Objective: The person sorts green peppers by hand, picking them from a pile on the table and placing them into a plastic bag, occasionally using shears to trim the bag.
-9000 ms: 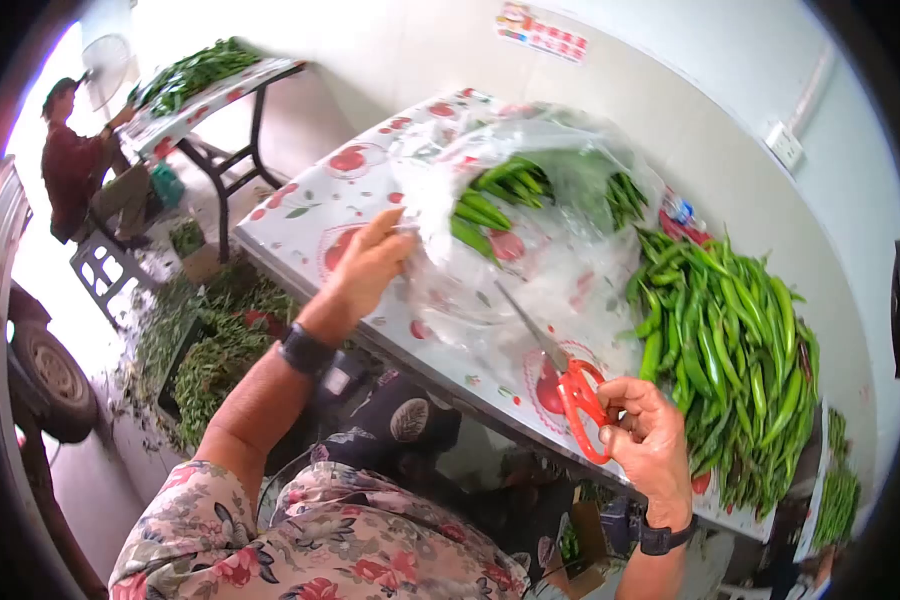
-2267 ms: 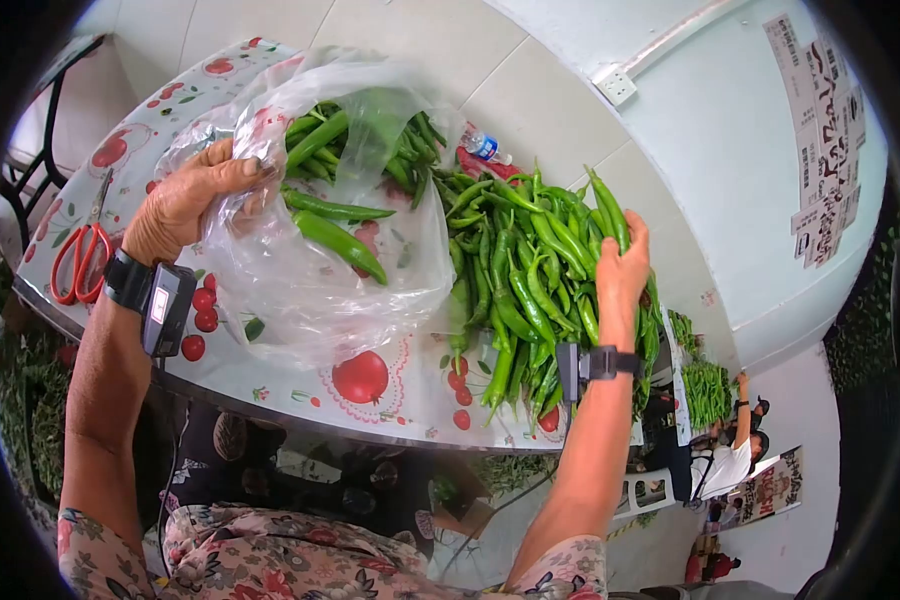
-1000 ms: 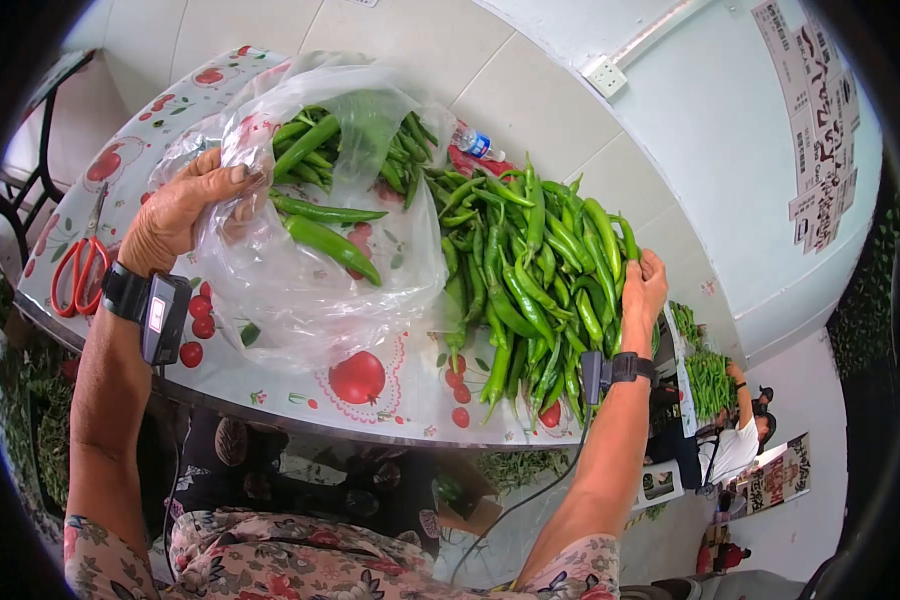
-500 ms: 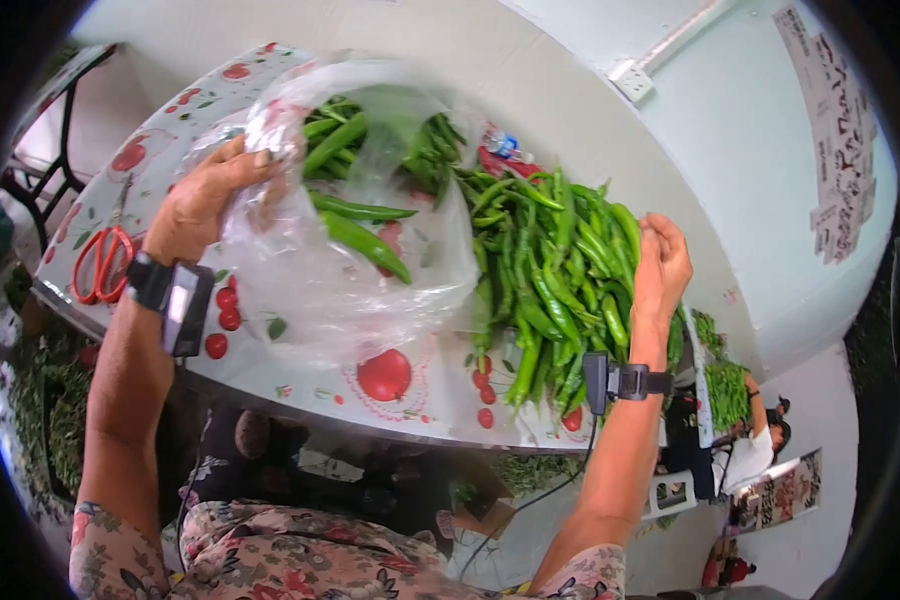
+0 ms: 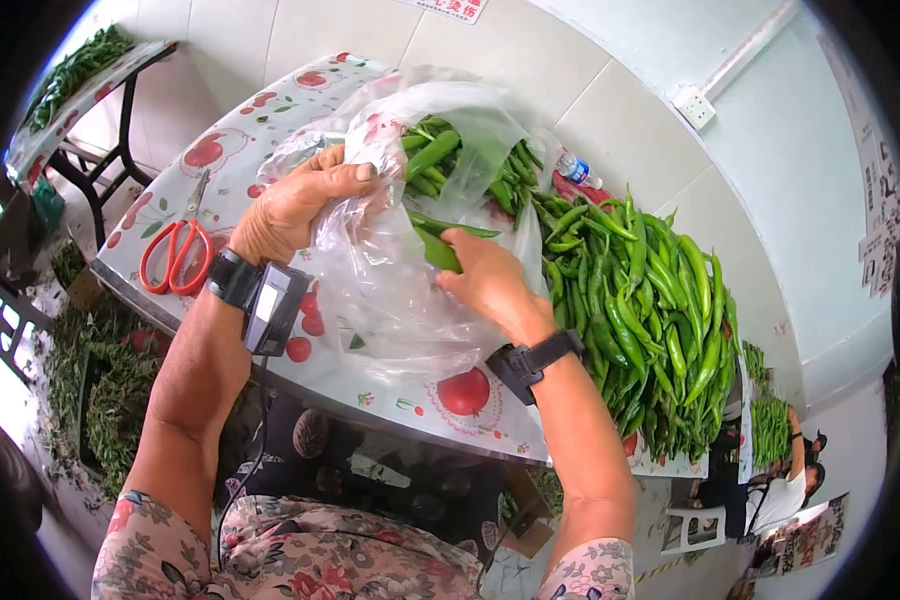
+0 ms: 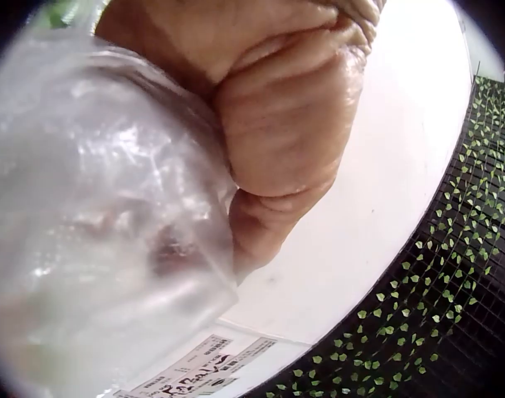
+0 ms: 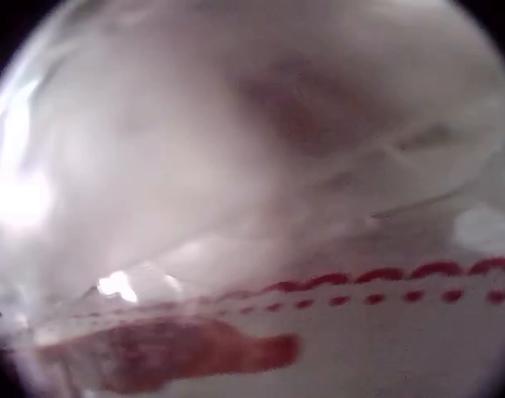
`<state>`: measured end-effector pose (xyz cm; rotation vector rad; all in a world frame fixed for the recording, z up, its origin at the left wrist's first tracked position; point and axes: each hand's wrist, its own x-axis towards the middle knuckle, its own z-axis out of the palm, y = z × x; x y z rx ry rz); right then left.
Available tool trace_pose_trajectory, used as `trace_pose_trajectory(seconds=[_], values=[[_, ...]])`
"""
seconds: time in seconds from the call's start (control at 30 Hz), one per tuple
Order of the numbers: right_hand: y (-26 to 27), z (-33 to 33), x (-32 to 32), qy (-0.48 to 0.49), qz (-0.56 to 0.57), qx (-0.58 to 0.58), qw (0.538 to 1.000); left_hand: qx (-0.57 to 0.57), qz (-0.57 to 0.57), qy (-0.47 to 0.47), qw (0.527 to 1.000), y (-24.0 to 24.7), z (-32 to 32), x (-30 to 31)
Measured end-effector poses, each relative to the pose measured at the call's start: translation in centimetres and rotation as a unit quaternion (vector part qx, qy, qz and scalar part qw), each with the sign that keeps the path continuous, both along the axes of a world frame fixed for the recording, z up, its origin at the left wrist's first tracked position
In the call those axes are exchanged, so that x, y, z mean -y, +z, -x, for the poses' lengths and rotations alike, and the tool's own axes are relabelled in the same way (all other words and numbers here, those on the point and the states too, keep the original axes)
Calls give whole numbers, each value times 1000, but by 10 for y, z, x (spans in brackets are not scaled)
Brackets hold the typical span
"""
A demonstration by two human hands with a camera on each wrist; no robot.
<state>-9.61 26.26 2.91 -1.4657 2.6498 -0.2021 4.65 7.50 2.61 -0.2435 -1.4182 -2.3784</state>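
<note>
My left hand (image 5: 295,210) grips the gathered edge of a clear plastic bag (image 5: 400,310), thumb on top, with the bag's mouth spread toward me. In the left wrist view, the thumb side of the left hand (image 6: 290,124) presses against the crinkled film. Several green chili peppers (image 5: 433,158) lie deep inside the bag. My right hand (image 5: 495,285) reaches into the mouth, its fingers and thumb around a thick green pepper (image 5: 436,248), whose far end is hidden behind the hand. A slimmer pepper (image 5: 455,225) lies just above it. Blurred bag film (image 7: 153,182) fills most of the right wrist view.
A large heap of green chili peppers (image 5: 660,320) covers the table's right side. Red-handled scissors (image 5: 177,258) lie at the left on the fruit-print tablecloth (image 5: 205,150). A water bottle (image 5: 576,170) lies behind the heap. A person (image 5: 775,500) is at the far right.
My right hand has left the pepper heap's right edge and moved left into the bag, taking hold of the thick pepper. My left hand keeps its hold. The head view has swung left.
</note>
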Motion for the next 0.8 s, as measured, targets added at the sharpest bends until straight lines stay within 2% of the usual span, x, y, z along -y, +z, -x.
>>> trace_pose_trajectory(seconds=[0.13, 0.23, 0.27, 0.37, 0.4, 0.43, 0.57, 0.6, 0.7, 0.73, 0.8], values=[[2, 7, -9, -25, 52, 38, 998, 3, -1, -24, 1000, -1, 3, 1], [15, 6, -15, -26, 178, 73, 981, 9, -14, -53, 998, 4, -2, 1], [16, 5, -16, -17, 243, 89, 966, 7, 47, 21, 999, -6, 1, 6], [5, 25, -6, 4, 266, 54, 962, -29, 229, 209, 950, -44, 13, 28], [-1, 31, -3, 15, 255, 12, 967, -33, 254, 226, 940, -42, 12, 28], [-10, 36, -1, 22, 241, -33, 970, -28, 239, 209, 948, -35, 9, 20], [-29, 49, -10, -3, 141, -66, 988, 9, 117, 76, 990, 0, -2, -6], [-28, 50, -12, -8, 113, -79, 990, 9, 103, 76, 992, -1, 1, -6], [-8, 42, -14, -44, -6, 2, 999, 21, 66, 70, 995, -14, 8, 4], [-4, 38, -17, -48, 13, 31, 998, 29, 59, 63, 996, -19, 9, 10], [-11, 36, -18, -45, 63, 0, 997, 34, 54, 52, 997, -18, 8, 12]])
